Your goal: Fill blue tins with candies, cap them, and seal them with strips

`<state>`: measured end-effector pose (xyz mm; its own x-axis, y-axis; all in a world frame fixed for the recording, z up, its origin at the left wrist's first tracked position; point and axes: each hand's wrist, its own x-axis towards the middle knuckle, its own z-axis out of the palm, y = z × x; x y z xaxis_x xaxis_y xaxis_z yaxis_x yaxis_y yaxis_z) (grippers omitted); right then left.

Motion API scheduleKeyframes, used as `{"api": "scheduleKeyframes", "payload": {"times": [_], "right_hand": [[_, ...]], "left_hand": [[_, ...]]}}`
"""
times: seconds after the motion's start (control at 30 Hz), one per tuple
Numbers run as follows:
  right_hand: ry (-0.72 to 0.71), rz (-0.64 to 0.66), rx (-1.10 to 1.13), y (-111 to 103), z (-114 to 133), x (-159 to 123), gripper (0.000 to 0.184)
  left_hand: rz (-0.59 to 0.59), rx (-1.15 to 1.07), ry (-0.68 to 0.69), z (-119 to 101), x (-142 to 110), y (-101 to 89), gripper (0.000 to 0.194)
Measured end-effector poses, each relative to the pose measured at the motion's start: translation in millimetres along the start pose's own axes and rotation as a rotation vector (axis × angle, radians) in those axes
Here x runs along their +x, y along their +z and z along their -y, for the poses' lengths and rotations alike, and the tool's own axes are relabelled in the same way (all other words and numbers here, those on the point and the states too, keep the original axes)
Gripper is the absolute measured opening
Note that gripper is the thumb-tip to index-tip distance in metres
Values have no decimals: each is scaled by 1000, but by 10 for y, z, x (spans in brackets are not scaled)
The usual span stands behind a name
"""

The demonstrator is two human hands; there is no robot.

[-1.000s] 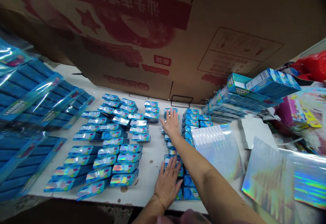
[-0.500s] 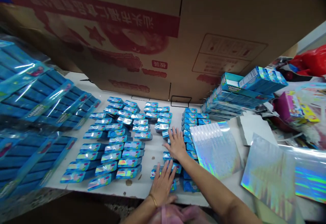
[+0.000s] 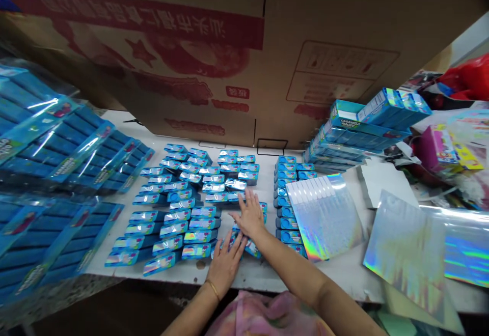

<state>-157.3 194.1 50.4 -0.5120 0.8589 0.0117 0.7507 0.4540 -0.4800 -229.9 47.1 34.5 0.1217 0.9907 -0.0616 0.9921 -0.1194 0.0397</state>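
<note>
Rows of small blue boxes (image 3: 179,208) with shiny holographic fronts lie on a white table (image 3: 267,270). My left hand (image 3: 225,262) lies flat with fingers spread on a few boxes near the table's front edge. My right hand (image 3: 250,214) reaches further in, fingers stretched out flat over boxes beside the main block. Another column of blue boxes (image 3: 286,193) stands just to the right of my right hand.
A big cardboard carton (image 3: 267,61) with red print walls off the back. Wrapped blue multipacks (image 3: 57,163) are stacked on the left, and more blue packs (image 3: 362,127) at the back right. Holographic sheets (image 3: 324,214) lie on the right, another holographic sheet (image 3: 412,254) further right.
Both hands have slid left across the table with the boxes under them, bringing that column up against the main block. My right hand has drawn back towards me.
</note>
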Motion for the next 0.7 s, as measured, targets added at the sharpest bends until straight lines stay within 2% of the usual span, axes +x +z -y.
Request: {"api": "scheduleKeyframes", "payload": {"times": [0.1, 0.17, 0.23, 0.37, 0.47, 0.57, 0.7], "right_hand": [[-34, -12, 54, -133, -99, -33, 52], [19, -64, 58, -234, -215, -142, 50], [90, -76, 61, -282, -321, -300, 54], [150, 38, 137, -187, -391, -525, 63], [89, 133, 213, -57, -296, -475, 63], [-23, 198, 270, 28, -120, -285, 63], [-136, 230, 357, -32, -21, -133, 59]], "left_hand": [[-21, 25, -40, -48, 20, -55, 56], [-32, 12, -34, -83, 37, -115, 55], [-39, -19, 3, -88, 53, -170, 62], [-36, -42, 11, -59, 90, -207, 72], [-19, -30, 2, -58, 101, -163, 67], [-30, -15, -25, -49, 85, -98, 67], [-60, -27, -100, -12, 61, -89, 75]]}}
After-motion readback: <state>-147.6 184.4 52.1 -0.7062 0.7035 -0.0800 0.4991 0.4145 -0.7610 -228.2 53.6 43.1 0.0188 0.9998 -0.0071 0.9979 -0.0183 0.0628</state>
